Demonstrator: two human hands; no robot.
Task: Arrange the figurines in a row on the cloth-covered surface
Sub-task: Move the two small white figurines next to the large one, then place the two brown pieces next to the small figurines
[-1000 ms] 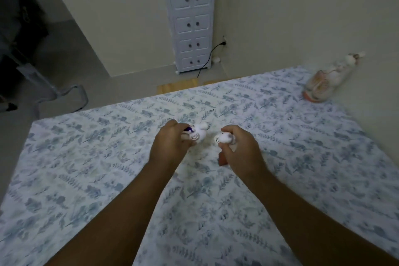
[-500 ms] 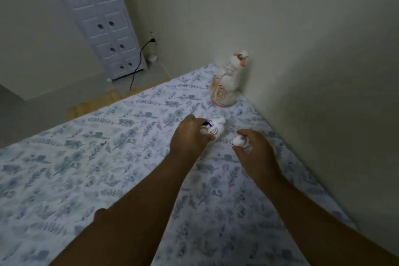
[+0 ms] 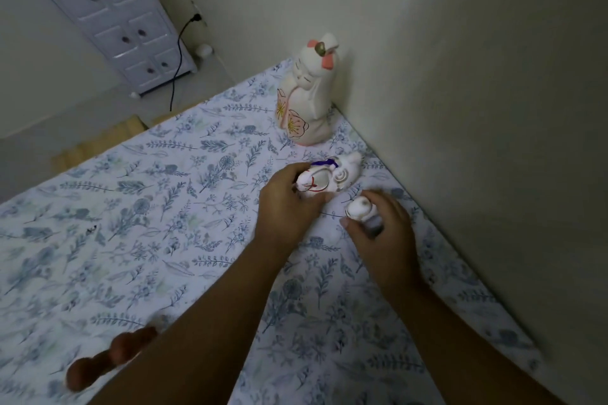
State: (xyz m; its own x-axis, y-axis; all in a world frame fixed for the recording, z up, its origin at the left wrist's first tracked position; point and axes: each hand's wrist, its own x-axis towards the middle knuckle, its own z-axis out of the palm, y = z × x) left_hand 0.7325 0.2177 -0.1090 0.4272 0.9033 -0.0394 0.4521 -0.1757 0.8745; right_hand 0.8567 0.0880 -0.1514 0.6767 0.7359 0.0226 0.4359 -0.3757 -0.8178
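Note:
A tall white doll figurine with pink flowers and a pink bow stands upright on the floral cloth, close to the wall corner. My left hand grips a white animal figurine with a purple cord and gold swirls, held just in front of the doll. My right hand is closed around a small white round figurine, to the right of the animal figurine and near the wall. Whether either held figurine touches the cloth is hidden by my fingers.
A beige wall borders the cloth on the right. A white drawer cabinet and a black cable plugged into a socket stand beyond the cloth's far edge. My toes rest at the lower left.
Both hands carried their figurines right and forward toward the wall corner and the tall doll. The view swung right and closer, so the doll now stands just beyond my hands.

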